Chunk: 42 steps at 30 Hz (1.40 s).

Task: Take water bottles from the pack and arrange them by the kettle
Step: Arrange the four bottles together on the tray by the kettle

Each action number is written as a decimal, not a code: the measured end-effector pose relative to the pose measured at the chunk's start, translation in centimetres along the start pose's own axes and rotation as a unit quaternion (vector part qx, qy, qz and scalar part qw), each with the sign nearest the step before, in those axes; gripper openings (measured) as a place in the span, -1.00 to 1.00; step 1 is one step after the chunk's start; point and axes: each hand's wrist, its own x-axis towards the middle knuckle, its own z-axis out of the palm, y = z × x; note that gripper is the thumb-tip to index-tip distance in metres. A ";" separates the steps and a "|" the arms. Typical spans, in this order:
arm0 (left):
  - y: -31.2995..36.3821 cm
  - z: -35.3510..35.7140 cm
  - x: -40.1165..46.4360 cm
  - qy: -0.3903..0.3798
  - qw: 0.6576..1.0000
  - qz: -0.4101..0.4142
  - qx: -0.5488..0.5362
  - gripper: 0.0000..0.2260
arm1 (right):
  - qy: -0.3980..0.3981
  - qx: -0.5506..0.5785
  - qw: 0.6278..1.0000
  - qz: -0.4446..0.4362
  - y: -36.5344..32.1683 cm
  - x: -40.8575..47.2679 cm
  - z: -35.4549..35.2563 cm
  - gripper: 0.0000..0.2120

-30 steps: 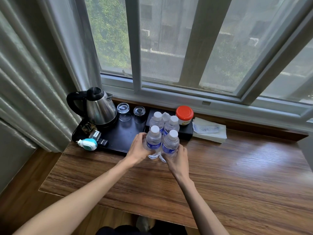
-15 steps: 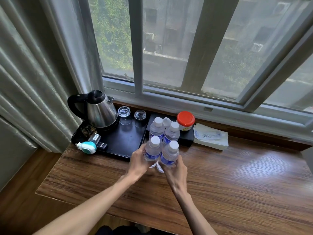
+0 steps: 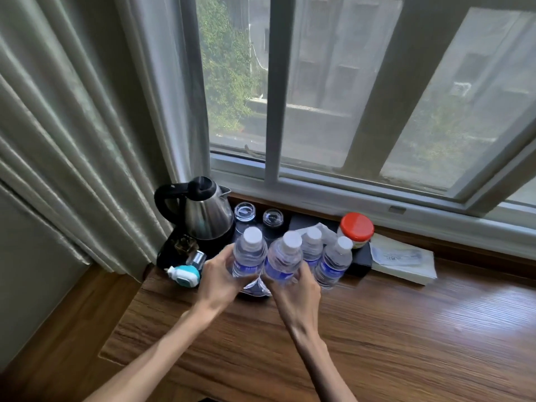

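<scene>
I have one water bottle in each hand: my left hand [image 3: 223, 274] is wrapped round the left bottle [image 3: 249, 255], my right hand [image 3: 293, 288] round the one beside it [image 3: 282, 259]. Both bottles are lifted and tipped slightly apart, just in front of the kettle [image 3: 204, 213] on its black tray [image 3: 171, 250]. Two more bottles [image 3: 333, 264] stand behind to the right, in what looks like loose plastic wrap [image 3: 319, 230].

To do this well, I'd keep each grip low on the body, pull the pair clear of any film, then set them upright on the tabletop [image 3: 377, 329] close to the kettle, away from the two glasses [image 3: 245, 211].

I can't see the bottle bases behind my fingers, nor tell whether wrap clings between them; a crumpled scrap below is blurred. The red-lidded jar [image 3: 356, 227] is partly hidden.
</scene>
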 end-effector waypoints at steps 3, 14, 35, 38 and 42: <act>-0.6 -1.2 3.5 0.012 1.000 -0.009 0.016 -0.53 | 0.010 0.007 1.000 0.008 -1.4 2.6 3.0 -0.47; -4.5 0.9 9.7 0.004 0.992 -0.094 0.083 -0.56 | 0.015 -0.010 0.996 0.090 0.1 7.7 8.7 -0.58; -5.3 3.0 11.6 0.025 0.991 -0.130 -0.007 -0.46 | 0.032 0.033 0.994 0.098 1.3 10.0 10.9 -0.48; -5.7 3.0 10.2 0.018 0.989 -0.149 -0.009 -0.31 | 0.015 0.054 0.991 0.121 1.6 9.2 10.8 -0.14; -5.9 3.8 5.0 0.021 0.986 -0.162 -0.010 -0.31 | -0.007 0.106 0.986 0.131 2.1 5.9 9.9 -0.40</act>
